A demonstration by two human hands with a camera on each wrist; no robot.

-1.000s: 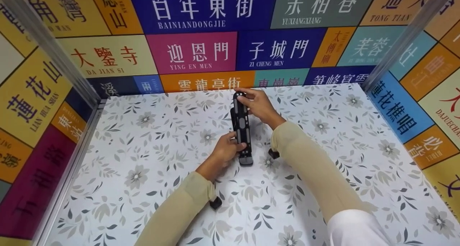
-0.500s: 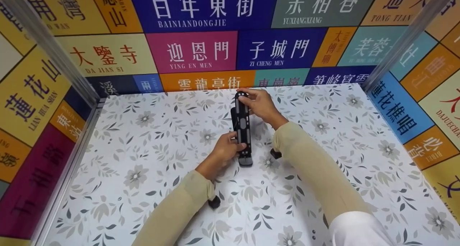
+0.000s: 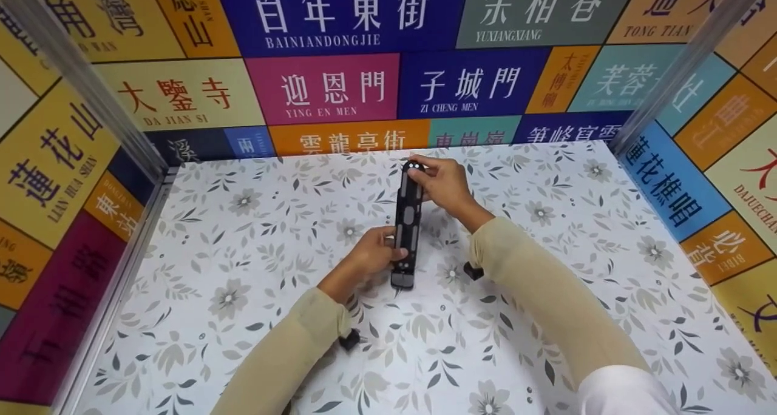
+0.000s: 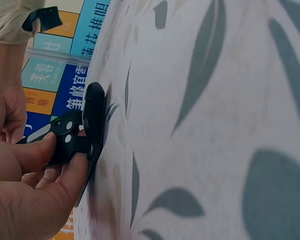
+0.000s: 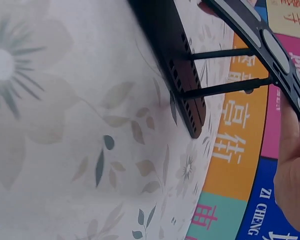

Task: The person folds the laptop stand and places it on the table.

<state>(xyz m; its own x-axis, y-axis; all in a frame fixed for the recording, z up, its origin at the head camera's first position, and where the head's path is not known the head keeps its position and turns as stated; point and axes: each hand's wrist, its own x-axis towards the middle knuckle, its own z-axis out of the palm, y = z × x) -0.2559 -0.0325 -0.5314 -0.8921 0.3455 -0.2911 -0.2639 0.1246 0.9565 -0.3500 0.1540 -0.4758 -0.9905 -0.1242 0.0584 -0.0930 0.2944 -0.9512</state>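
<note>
A black folding laptop stand (image 3: 409, 212) with grey pads stands at mid-table, its long side pointing away from me. My left hand (image 3: 373, 251) grips its near end, thumb on top. At the far end my right hand (image 3: 449, 187) pinches the raised upper bar between thumb and fingers. The right wrist view shows the notched base (image 5: 190, 107) low over the table, joined by two thin struts (image 5: 227, 88) to the lifted upper bar (image 5: 270, 45). In the left wrist view the rounded end lip (image 4: 94, 112) sits close to the tabletop, beside my left fingers.
The white table (image 3: 243, 342) carries a grey leaf and flower print. Panels of coloured signs (image 3: 334, 87) rise behind it and on both sides, with metal posts (image 3: 661, 69) at the corners. A black wrist strap piece (image 3: 349, 339) hangs from the left sleeve, another (image 3: 473, 270) from the right.
The stand has turned slightly: its near end has shifted left and towards me, its far end right and nearer. Both hands moved with it. The part showing along its left side is now mostly hidden.
</note>
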